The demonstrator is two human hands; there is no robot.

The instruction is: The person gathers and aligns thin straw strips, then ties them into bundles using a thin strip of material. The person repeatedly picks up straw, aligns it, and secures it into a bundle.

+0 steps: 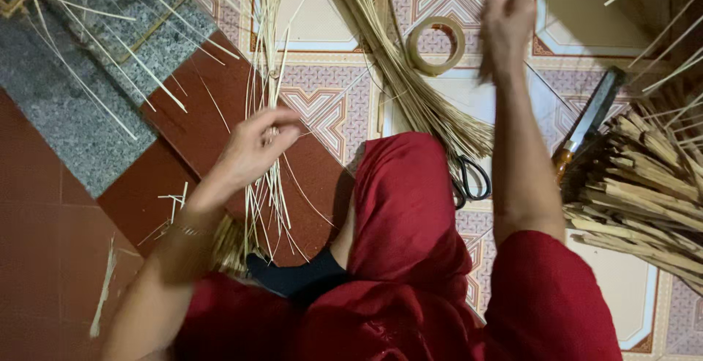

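Bare red floor lies left of the left hand [256, 145], which pinches thin pale straw strands [267, 75]; the right hand [507, 28] — raised, blurred — grip unclear beside a tan tape roll [436, 45].

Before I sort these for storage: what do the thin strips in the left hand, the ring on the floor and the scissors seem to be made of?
The thin strips in the left hand look like split bamboo or a similar plant fibre: pale, matte, straight and splintery. The ring looks like a roll of tan paper tape, though a coiled strip is possible. The scissors show dark looped handles, probably plastic or coated metal; their blades are hidden.
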